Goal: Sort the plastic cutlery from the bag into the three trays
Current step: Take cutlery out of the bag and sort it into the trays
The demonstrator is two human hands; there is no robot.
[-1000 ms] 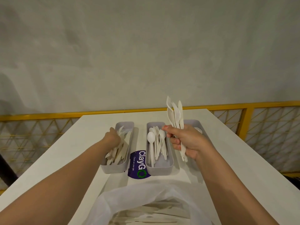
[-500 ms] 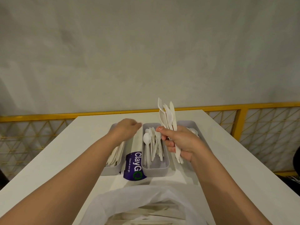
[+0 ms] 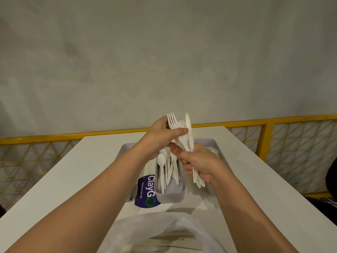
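Presently, the right hand (image 3: 198,165) clenched a mixed bundle of cutlery (image 3: 188,143) by its handles, the left hand (image 3: 162,134) pinched the forks (image 3: 172,121) just above that fist, and the next move, judged mid-sorting, called for drawing them free toward the tray (image 3: 205,141) beneath the right hand.

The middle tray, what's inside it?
White plastic spoons lie lengthwise in the middle tray. Its far end is covered by the left hand and right hand gripping a cutlery bundle.

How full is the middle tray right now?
Partly filled: white spoons lie lengthwise inside the middle tray, and its floor near the front wall shows bare.
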